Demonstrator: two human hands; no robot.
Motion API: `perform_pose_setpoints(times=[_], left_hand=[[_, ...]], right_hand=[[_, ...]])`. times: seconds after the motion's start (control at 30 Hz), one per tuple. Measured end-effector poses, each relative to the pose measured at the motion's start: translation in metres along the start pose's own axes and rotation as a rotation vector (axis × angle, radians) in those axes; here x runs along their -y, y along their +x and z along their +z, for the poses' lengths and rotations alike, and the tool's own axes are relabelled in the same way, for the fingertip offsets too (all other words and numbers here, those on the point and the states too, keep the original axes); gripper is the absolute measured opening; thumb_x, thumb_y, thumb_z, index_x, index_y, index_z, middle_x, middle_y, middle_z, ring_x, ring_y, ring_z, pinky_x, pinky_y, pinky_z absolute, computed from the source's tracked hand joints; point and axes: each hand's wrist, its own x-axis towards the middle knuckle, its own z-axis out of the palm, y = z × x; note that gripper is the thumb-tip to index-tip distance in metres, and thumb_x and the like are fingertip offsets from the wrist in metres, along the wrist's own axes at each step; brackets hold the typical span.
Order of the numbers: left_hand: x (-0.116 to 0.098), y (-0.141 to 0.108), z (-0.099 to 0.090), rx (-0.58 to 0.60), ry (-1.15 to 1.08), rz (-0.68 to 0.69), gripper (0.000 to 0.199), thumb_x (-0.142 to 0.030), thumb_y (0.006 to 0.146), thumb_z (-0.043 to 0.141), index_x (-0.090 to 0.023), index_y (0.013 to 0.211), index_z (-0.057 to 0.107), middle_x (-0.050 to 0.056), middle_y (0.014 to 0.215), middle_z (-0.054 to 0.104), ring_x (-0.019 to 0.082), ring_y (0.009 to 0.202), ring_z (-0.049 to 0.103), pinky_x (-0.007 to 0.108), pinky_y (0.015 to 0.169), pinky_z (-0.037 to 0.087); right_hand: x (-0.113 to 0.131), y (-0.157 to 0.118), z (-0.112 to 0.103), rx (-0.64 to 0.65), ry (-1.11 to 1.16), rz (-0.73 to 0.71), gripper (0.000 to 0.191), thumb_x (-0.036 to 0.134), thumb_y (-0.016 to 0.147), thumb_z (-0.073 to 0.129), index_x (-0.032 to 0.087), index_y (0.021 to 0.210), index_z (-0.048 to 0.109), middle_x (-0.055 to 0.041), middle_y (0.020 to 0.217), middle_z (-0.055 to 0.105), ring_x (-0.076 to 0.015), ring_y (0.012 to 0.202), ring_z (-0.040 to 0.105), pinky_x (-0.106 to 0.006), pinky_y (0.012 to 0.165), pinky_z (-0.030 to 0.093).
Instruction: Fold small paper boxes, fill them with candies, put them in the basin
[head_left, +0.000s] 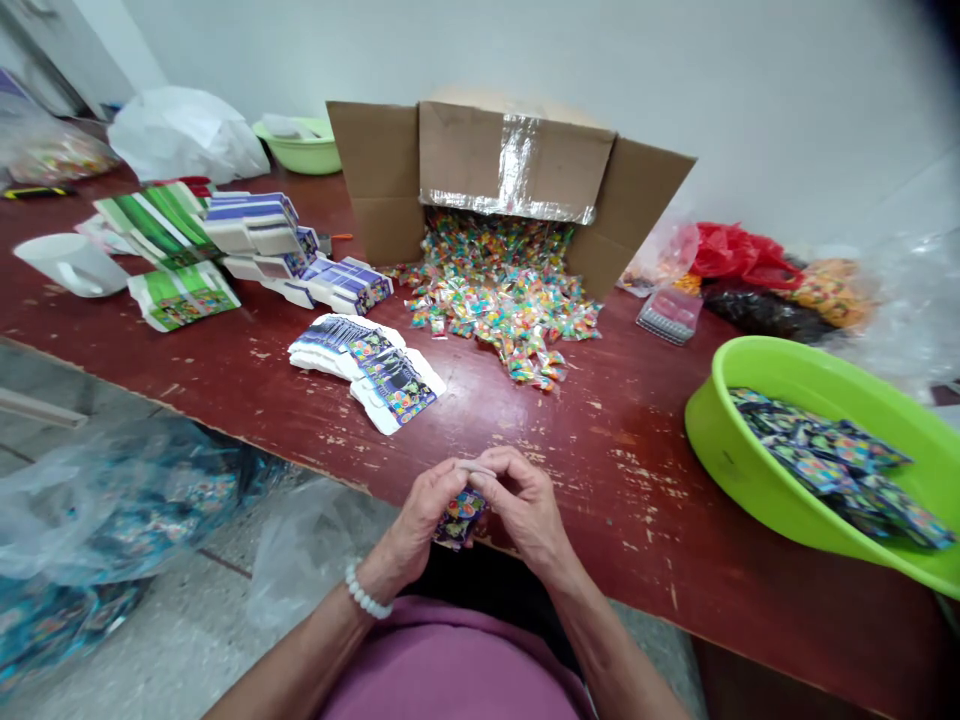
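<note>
At the table's front edge, my left hand (pixel 429 512) and my right hand (pixel 526 502) both grip a small printed cardboard box (pixel 459 515), thumbs and fingers closed at its pale top end. Its dark side carries colourful print; part of it is hidden by my fingers. Just beyond my hands lies a fanned stack of flat printed boxes (pixel 397 380) with white flaps. Behind that, small wrapped candies (pixel 499 300) spill out of a large cardboard carton (pixel 517 160) tipped on its side.
At the right stands a green basin (pixel 712 440) holding dark printed packs (pixel 832 450). Bundles of purple boxes (pixel 349 285) and green boxes (pixel 184 295) lie left, near a white mug (pixel 71 262). Red plastic bags (pixel 742 255) sit back right. Clear bags of blue packs (pixel 165 500) rest beside the table.
</note>
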Motion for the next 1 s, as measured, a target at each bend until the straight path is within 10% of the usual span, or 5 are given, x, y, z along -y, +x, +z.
perform_pose_setpoints(times=[0.17, 0.63, 0.9, 1.0], left_hand=[[-0.003, 0.003, 0.000, 0.060, -0.179, -0.217, 0.047, -0.060, 0.087, 0.055, -0.015, 0.095, 0.064, 0.004, 0.068, 0.065, 0.015, 0.051, 0.059, 0.025, 0.043, 0.051], [0.002, 0.008, 0.001, -0.070, -0.027, -0.157, 0.063, -0.069, 0.084, 0.051, -0.010, 0.093, 0.072, 0.007, 0.068, 0.068, 0.015, 0.051, 0.059, 0.024, 0.043, 0.050], [-0.005, 0.014, -0.003, -0.146, -0.341, -0.242, 0.024, -0.032, 0.081, 0.063, -0.014, 0.097, 0.070, 0.002, 0.076, 0.071, 0.015, 0.054, 0.063, 0.024, 0.045, 0.049], [-0.002, 0.018, 0.000, -0.246, -0.429, -0.185, 0.017, -0.027, 0.080, 0.066, -0.015, 0.092, 0.069, 0.001, 0.079, 0.071, 0.013, 0.066, 0.066, 0.023, 0.062, 0.053]], right_hand=[[0.002, 0.003, -0.010, 0.047, -0.349, -0.353, 0.013, 0.026, 0.093, 0.060, 0.024, 0.095, 0.073, -0.0025, 0.088, 0.074, -0.0158, 0.082, 0.066, -0.030, 0.079, 0.048], [0.005, 0.006, -0.005, 0.093, -0.049, 0.184, 0.021, 0.037, 0.089, 0.062, 0.018, 0.090, 0.071, -0.0053, 0.090, 0.074, -0.0164, 0.065, 0.066, -0.026, 0.052, 0.052], [-0.001, -0.004, -0.002, 0.175, -0.359, -0.288, 0.019, 0.036, 0.092, 0.061, 0.023, 0.106, 0.065, -0.0070, 0.115, 0.069, -0.0212, 0.112, 0.061, -0.038, 0.097, 0.048], [-0.004, -0.013, 0.004, 0.134, -0.597, -0.376, 0.066, 0.045, 0.075, 0.077, 0.020, 0.130, 0.050, -0.0148, 0.136, 0.055, -0.0289, 0.123, 0.052, -0.046, 0.102, 0.043]])
